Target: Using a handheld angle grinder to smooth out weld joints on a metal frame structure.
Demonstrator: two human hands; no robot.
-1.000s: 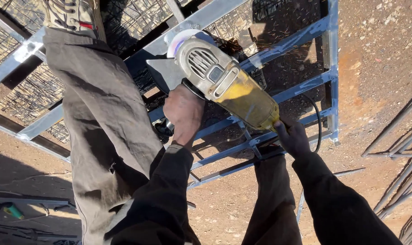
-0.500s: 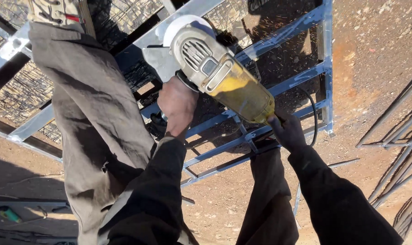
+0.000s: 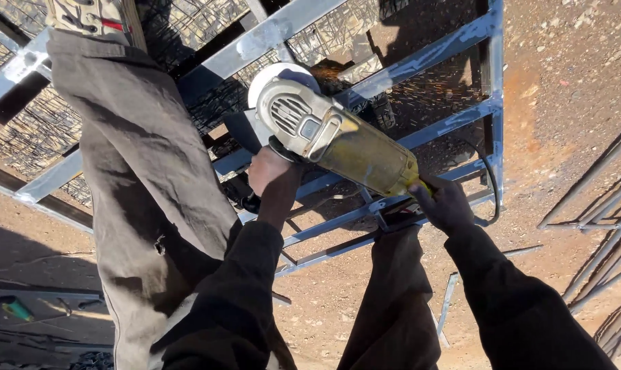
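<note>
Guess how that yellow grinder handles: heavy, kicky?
Probably heavy: the grinder is bulky and takes both the left hand and right hand. Likely to kick or twist: sparks fly at the frame. Rigid body, so no flop.

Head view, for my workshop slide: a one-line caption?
Both hands, left hand and right hand, hold a yellow angle grinder sparking on a metal frame.

A blue-grey metal frame (image 3: 454, 48) lies on the reddish dirt ground (image 3: 571, 89); thin steel rods (image 3: 598, 199) rest at right.
</note>
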